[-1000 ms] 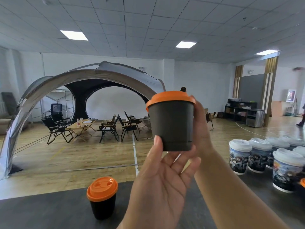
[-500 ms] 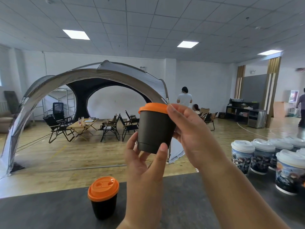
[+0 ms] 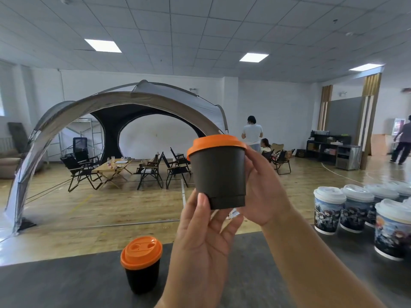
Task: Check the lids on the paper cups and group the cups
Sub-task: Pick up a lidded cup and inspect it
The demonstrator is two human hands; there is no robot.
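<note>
Dark grey table (image 3: 66, 285), seen from its near side. One black cup (image 3: 142, 276) stood upright on it left of centre, closed by an orange lid (image 3: 141, 252) with two shallow recesses in its top. At the right end, printed cups (image 3: 329, 214) with white lids (image 3: 329, 194) stood upright in a tight cluster, well apart from the black cup.

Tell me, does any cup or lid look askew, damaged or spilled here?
Nothing stands out. The lid on the held cup looks seated evenly; the table cup and the white-lidded cups stand upright, lids on; no spill shows.
</note>
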